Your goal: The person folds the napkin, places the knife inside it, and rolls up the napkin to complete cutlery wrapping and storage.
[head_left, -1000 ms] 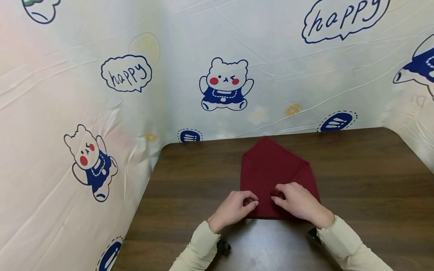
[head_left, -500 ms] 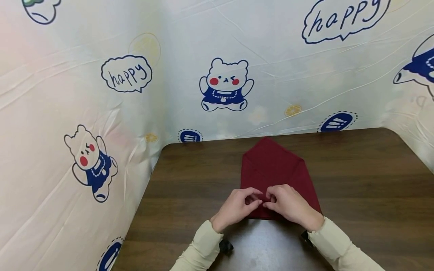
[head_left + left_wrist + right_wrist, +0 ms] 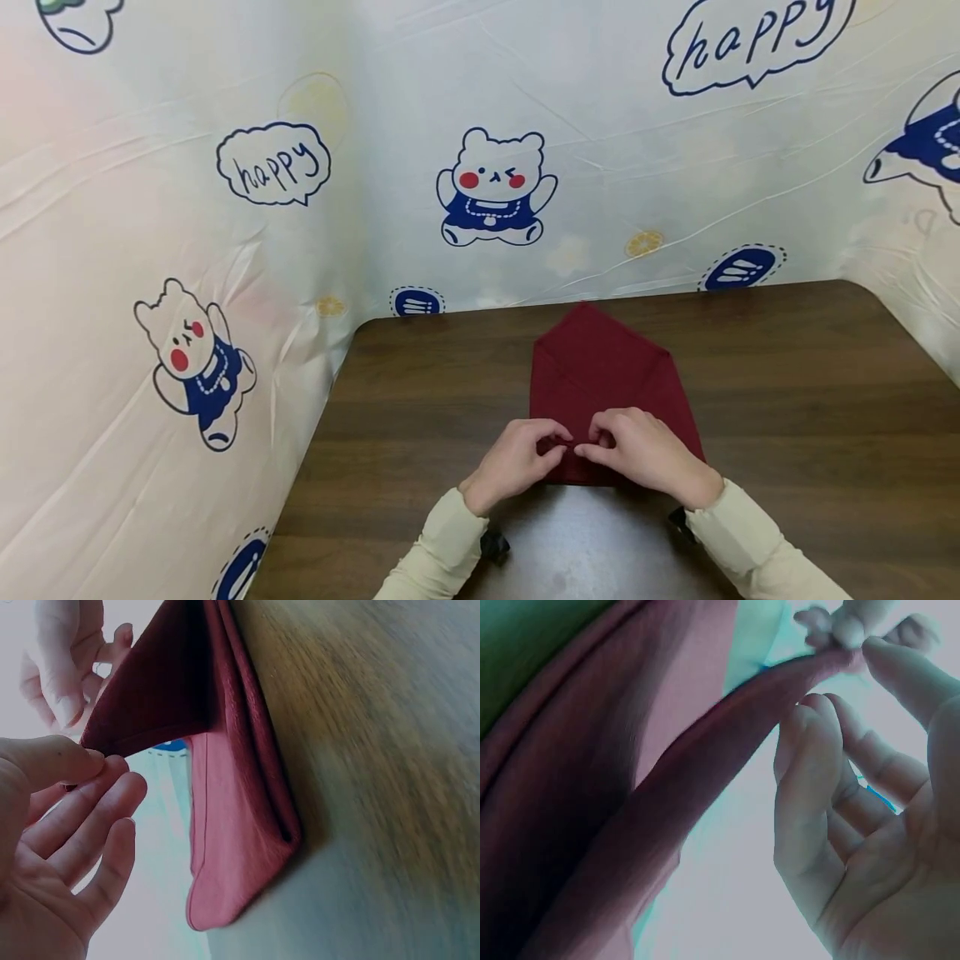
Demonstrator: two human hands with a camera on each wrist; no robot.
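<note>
A dark red folded cloth (image 3: 600,367) lies on the table, its pointed end toward the back edge. Near its front edge, my left hand (image 3: 513,457) pinches a raised corner of the cloth between thumb and fingertips, as the left wrist view shows at the lifted flap (image 3: 150,697). My right hand (image 3: 648,454) is close beside it, over the cloth's right part. In the right wrist view the right hand (image 3: 855,825) has its fingers loosely bent and its thumb apart from them, the thumb tip right by the pinched corner. Folded layers (image 3: 232,802) sit below the raised flap.
The brown wooden table (image 3: 435,375) extends to both sides of the cloth. A pale curtain (image 3: 375,208) with printed bears and lettering stands behind the table and along its left side. Dark wrist straps (image 3: 495,546) show under the light sleeves (image 3: 442,542).
My right hand has moved left, close to the left hand, and the cloth's right corner has drawn in a little. The left hand stays nearly in place.
</note>
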